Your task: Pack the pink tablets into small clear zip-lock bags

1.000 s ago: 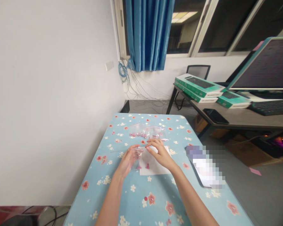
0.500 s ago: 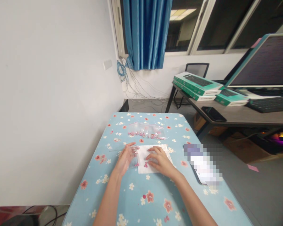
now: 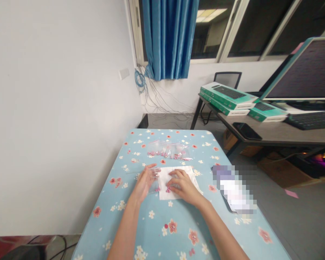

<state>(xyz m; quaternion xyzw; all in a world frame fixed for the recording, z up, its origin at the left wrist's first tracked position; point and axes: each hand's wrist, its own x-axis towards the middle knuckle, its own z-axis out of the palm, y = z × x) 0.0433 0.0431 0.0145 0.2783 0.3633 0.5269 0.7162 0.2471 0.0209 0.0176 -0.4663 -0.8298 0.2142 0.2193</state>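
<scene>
My left hand (image 3: 144, 183) pinches a small clear plastic bag (image 3: 155, 182) at the left edge of a white paper sheet (image 3: 178, 180). My right hand (image 3: 184, 187) rests on that sheet with its fingers curved and holds nothing I can see. Small pink pieces (image 3: 167, 189) lie on the paper next to its fingertips, partly hidden by them. Farther back, more clear bags (image 3: 166, 148) lie on the floral blue tablecloth (image 3: 154, 231), with a row of pink pieces (image 3: 162, 154) in or beside them.
A pixelated flat object (image 3: 234, 189) lies at the table's right edge. To the right stands a separate desk (image 3: 271, 135) with green boxes (image 3: 227, 95), a phone (image 3: 246, 131), a keyboard (image 3: 311, 120) and a monitor (image 3: 300, 68). A white wall (image 3: 70, 108) runs along the left.
My right hand has come down from above the paper and now rests on it. The left hand has barely moved, and the view has shifted slightly.
</scene>
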